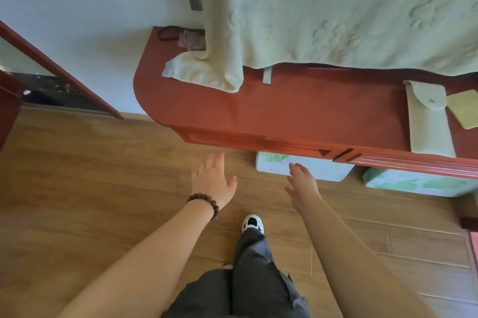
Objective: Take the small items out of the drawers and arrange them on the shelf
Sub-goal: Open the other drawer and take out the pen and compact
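Note:
A red-brown wooden desk (297, 108) stands against the wall, its shut drawer fronts (248, 143) facing me along the front edge. My left hand (213, 179), with a bead bracelet on the wrist, is open and stretched toward the drawer fronts, just below them. My right hand (302, 184) is also open with fingers apart, held out below the desk edge over a pale cushion. Neither hand touches the desk or holds anything. On the desk top lie a pale pouch (426, 115), a yellow item (463, 109), a black cord (166, 32) and a clear wrapper (190, 39).
A pale green embossed cloth (349, 12) hangs over the back of the desk, and a folded towel (207, 71) trails onto its top. Two pale cushions (323, 170) lie on the wood floor under the desk. A red door frame (59, 66) is at left. My leg and shoe (253, 224) are below.

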{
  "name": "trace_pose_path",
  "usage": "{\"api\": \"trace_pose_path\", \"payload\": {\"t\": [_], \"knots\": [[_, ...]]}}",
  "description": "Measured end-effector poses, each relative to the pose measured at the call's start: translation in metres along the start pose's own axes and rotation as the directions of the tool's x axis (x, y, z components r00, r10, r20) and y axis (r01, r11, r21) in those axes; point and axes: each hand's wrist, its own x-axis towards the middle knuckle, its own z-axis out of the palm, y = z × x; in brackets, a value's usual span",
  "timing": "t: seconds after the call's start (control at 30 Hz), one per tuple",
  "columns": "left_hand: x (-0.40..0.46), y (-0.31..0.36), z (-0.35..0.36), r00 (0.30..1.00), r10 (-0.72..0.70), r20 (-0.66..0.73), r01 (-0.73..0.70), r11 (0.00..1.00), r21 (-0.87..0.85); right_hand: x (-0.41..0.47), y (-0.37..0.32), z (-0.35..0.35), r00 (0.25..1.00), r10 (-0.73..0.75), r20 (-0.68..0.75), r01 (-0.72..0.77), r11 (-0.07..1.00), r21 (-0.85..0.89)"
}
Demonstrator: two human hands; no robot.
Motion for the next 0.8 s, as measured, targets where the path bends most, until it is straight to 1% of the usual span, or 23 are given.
{"api": "trace_pose_path", "payload": {"t": [0.03, 0.07, 0.1, 0.13, 0.2, 0.23, 0.27, 0.33, 0.4, 0.47, 0.53, 0.63, 0.73, 0.8], "knots": [[0.008, 0.0, 0.0, 1.0, -0.01, -0.004, 0.01, 1.0, 0.002, 0.01, -0.004, 0.002, 0.997, 0.064, 0.034, -0.069, 0.981, 0.179], [0.014, 0.001, 0.0, 1.0, -0.021, -0.012, 0.021, 1.0, 0.001, 0.02, -0.008, 0.004, 0.992, 0.112, 0.063, -0.127, 0.932, 0.338], [0.02, 0.002, 0.0, 0.999, -0.031, -0.02, 0.031, 1.0, -0.005, 0.029, -0.011, 0.005, 0.988, 0.136, 0.077, -0.156, 0.886, 0.438], [0.025, 0.002, 0.002, 0.999, -0.043, -0.025, 0.042, 0.999, -0.015, 0.037, -0.015, 0.008, 0.986, 0.142, 0.086, -0.166, 0.861, 0.481], [0.032, 0.001, 0.006, 0.997, -0.07, -0.015, 0.069, 0.996, -0.052, 0.05, -0.022, 0.013, 0.984, 0.139, 0.111, -0.176, 0.852, 0.492], [0.035, 0.0, 0.008, 0.997, -0.082, 0.0, 0.081, 0.994, -0.079, 0.058, -0.024, 0.016, 0.982, 0.145, 0.12, -0.187, 0.828, 0.529], [0.039, -0.002, 0.011, 0.996, -0.091, 0.017, 0.093, 0.99, -0.11, 0.065, -0.025, 0.018, 0.977, 0.162, 0.136, -0.211, 0.772, 0.599], [0.048, -0.007, 0.015, 0.992, -0.113, 0.052, 0.12, 0.976, -0.182, 0.076, -0.026, 0.021, 0.973, 0.173, 0.149, -0.228, 0.692, 0.685], [0.058, -0.012, 0.017, 0.982, -0.165, 0.094, 0.185, 0.94, -0.287, 0.083, -0.024, 0.023, 0.971, 0.17, 0.168, -0.238, 0.651, 0.721], [0.066, -0.014, 0.018, 0.963, -0.223, 0.153, 0.268, 0.874, -0.406, 0.089, -0.02, 0.024, 0.971, 0.15, 0.188, -0.241, 0.616, 0.75], [0.072, -0.017, 0.022, 0.954, -0.232, 0.189, 0.296, 0.819, -0.492, 0.091, -0.018, 0.025, 0.971, 0.125, 0.203, -0.238, 0.579, 0.78], [0.079, -0.021, 0.023, 0.955, -0.22, 0.2, 0.296, 0.773, -0.561, 0.093, -0.014, 0.026, 0.972, 0.116, 0.203, -0.233, 0.541, 0.808], [0.078, -0.023, 0.021, 0.949, -0.213, 0.232, 0.311, 0.744, -0.591, 0.09, -0.008, 0.026, 0.971, 0.125, 0.203, -0.238, 0.537, 0.809], [0.071, -0.024, 0.022, 0.938, -0.208, 0.278, 0.339, 0.726, -0.599, 0.082, -0.001, 0.025, 0.972, 0.141, 0.187, -0.234, 0.539, 0.809]]}}
